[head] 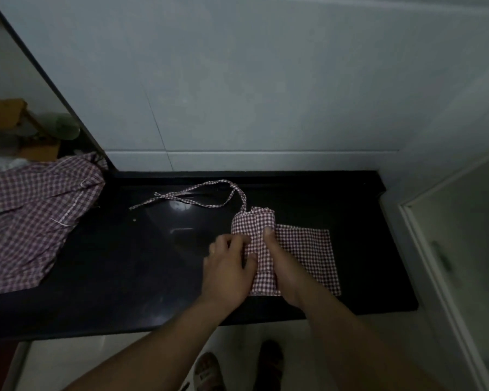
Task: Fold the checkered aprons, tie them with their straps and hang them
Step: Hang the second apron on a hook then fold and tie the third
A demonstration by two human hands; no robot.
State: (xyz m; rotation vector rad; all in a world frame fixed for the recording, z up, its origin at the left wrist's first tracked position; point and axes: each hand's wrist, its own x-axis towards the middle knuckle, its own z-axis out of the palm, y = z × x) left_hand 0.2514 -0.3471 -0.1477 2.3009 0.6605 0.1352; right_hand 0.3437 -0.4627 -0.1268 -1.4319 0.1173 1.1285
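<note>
A red-and-white checkered apron lies on the black counter, partly rolled from its left side into a thick roll; the flat remainder spreads to the right. My left hand grips the roll's left side with curled fingers. My right hand presses on the roll's right side, thumb on top, its fingers hidden. The apron's straps trail loose across the counter toward the back left.
A second checkered apron lies crumpled over the counter's left end. A tiled wall rises behind. A white cabinet door with a handle stands at right. My sandalled feet show below the counter's front edge.
</note>
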